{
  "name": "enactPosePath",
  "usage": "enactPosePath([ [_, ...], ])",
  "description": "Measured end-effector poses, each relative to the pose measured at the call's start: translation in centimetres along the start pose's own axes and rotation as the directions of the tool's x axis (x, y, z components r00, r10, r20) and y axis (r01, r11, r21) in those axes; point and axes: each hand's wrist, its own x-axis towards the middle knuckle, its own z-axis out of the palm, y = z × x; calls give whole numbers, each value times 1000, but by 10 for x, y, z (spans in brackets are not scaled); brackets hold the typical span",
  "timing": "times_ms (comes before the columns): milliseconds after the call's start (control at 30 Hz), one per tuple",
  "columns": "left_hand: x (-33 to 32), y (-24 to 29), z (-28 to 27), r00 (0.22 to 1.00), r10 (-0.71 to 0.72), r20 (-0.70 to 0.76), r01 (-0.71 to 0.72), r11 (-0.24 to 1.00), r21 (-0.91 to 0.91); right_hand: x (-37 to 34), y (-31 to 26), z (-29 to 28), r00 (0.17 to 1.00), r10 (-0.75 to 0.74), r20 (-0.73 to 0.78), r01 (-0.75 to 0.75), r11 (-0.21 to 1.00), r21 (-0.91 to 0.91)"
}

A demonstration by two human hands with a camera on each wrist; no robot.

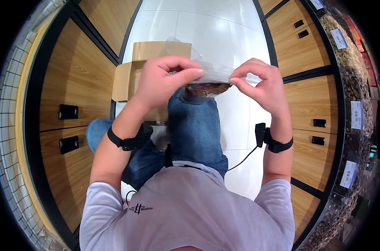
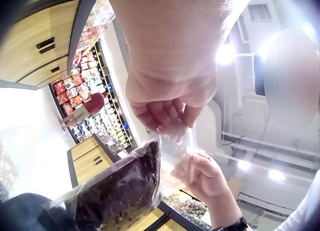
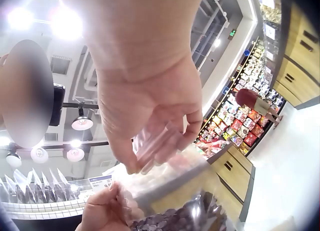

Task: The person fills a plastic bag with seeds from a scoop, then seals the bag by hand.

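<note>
A clear plastic bag (image 1: 208, 89) with dark, flaky contents hangs over the person's knee in the head view. The left hand (image 1: 162, 78) pinches one side of its loose top between thumb and fingers. At the opposite top corner, the right hand (image 1: 263, 83) pinches the plastic with thumb and fingertips. Dark pieces fill the bag's lower part (image 2: 125, 191) in the left wrist view, below the clear upper plastic. From the right wrist, folded clear film shows between the fingers of the right hand (image 3: 155, 116).
An open cardboard box (image 1: 122, 83) stands on the floor beyond the left forearm. Wooden cabinets (image 1: 83, 62) line both sides of the aisle. Bins with price tags (image 1: 357, 115) run along the right. Another person in a red top (image 3: 248, 98) stands near stocked shelves.
</note>
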Motion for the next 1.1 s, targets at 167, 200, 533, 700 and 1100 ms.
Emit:
enactPosePath([
  [167, 0, -5, -10, 999, -23, -45, 19, 997, -74, -6, 8, -8, 998, -22, -52, 20, 999, -44],
  [200, -1, -6, -10, 999, -26, -42, 22, 997, -77, -7, 9, -8, 998, -17, -52, 15, 999, -44],
  [533, -6, -2, -8, 999, -3, -45, 4, 1000, 16, -11, 13, -10, 993, -105, -57, 95, 985, -147],
  [700, -5, -6, -18, 998, 44, -40, -46, 998, -43, -17, 20, -15, 992, -44, -120, 32, 995, -99],
  [1100, -6, 9, -27, 998, -31, -46, 36, 993, 109, -17, 33, 10, 973, -35, -230, 53, 996, 70],
])
